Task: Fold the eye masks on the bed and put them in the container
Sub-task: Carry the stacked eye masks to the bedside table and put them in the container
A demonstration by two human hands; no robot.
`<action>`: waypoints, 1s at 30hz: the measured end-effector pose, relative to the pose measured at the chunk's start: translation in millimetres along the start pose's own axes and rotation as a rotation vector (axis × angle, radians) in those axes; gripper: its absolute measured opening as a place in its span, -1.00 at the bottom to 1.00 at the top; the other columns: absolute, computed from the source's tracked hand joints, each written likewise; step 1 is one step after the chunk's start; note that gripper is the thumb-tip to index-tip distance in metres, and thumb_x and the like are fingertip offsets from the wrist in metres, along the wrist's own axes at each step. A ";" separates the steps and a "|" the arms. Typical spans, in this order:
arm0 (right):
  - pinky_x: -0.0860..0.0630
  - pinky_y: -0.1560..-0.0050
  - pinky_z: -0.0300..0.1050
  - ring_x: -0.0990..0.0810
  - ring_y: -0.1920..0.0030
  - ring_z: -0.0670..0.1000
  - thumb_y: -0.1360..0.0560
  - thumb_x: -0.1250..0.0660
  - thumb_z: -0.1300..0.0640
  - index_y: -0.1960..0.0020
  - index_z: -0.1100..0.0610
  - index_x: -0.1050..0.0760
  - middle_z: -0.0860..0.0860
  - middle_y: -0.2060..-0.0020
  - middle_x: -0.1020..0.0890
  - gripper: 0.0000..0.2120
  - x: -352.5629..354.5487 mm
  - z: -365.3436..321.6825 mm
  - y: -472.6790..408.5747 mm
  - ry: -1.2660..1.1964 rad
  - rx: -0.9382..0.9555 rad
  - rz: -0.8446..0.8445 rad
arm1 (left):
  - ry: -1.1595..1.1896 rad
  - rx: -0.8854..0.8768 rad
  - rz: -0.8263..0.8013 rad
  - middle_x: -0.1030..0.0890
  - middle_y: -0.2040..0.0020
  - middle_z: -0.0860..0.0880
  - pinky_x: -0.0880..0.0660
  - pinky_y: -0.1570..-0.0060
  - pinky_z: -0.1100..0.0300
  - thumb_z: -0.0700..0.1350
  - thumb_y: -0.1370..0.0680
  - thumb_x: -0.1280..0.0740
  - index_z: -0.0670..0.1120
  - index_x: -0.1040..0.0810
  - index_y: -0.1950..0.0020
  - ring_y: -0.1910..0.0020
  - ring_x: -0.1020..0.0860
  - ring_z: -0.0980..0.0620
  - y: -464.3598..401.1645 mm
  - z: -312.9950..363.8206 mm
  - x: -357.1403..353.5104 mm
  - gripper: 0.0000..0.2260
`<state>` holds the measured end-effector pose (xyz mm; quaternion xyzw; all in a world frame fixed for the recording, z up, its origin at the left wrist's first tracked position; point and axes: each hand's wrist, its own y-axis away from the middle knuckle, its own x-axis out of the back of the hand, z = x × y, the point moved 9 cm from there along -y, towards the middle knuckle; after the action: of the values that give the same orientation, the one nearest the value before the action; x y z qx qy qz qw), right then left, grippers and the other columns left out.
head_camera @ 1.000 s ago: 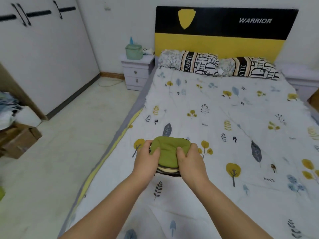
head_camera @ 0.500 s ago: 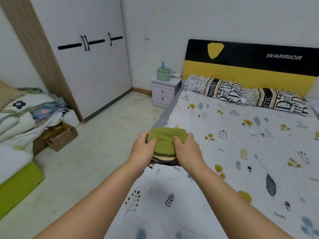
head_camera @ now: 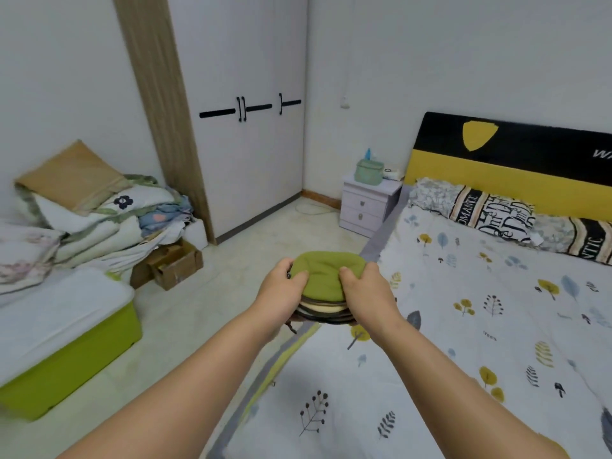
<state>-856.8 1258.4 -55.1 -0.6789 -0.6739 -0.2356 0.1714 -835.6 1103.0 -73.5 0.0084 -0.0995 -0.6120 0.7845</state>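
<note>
A stack of folded eye masks [head_camera: 323, 286], green on top with cream and dark layers beneath, was held in the air over the left edge of the bed [head_camera: 463, 326]. The left hand [head_camera: 281, 293] and right hand [head_camera: 366, 291] clasped it from either side, thumbs pressing the top. Left of the bed, across the floor, sat a green container [head_camera: 71, 356] with a white lid.

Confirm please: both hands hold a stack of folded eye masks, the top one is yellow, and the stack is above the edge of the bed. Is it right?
Not quite. In the head view the top eye mask is green, not yellow. The rest holds: the left hand and the right hand grip the stack of folded eye masks from both sides, above the edge of the bed.
</note>
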 end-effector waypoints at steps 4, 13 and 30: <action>-0.55 -0.04 0.14 -0.54 -0.01 0.20 -0.55 -0.12 -0.03 -0.20 0.24 -0.33 0.13 0.04 -0.52 -0.62 -50.9 -38.2 -1.7 -0.030 -0.007 0.000 | -0.015 -0.023 -0.018 -0.57 0.11 -0.06 -0.58 0.36 0.13 -0.12 -0.55 -0.18 0.04 -0.47 0.02 0.15 -0.59 -0.10 -23.6 1.5 61.1 -0.89; -0.30 0.47 -0.19 -0.45 0.17 0.07 -0.57 -0.11 0.00 -0.22 0.26 -0.33 0.10 0.04 -0.49 -0.63 -150.6 -104.4 -13.3 -0.070 -0.054 0.007 | -0.064 -0.032 -0.063 -0.57 0.11 -0.06 -0.57 0.35 0.10 -0.11 -0.55 -0.17 0.03 -0.47 -0.02 0.16 -0.58 -0.09 -73.2 0.1 173.6 -0.88; -0.63 0.10 0.18 -0.57 0.02 0.22 -0.54 -0.14 -0.03 -0.16 0.23 -0.34 0.11 0.05 -0.50 -0.64 -231.1 -164.7 -142.7 -0.090 -0.087 0.016 | -0.094 -0.035 -0.041 -0.59 0.00 -0.05 -0.60 0.11 -0.01 -0.11 -0.53 -0.18 0.00 -0.48 -0.16 0.01 -0.61 -0.09 -229.4 7.3 234.6 -0.77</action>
<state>-1009.1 979.7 -57.8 -0.7009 -0.6646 -0.2328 0.1131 -1002.5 820.6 -63.1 -0.0319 -0.1254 -0.6292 0.7664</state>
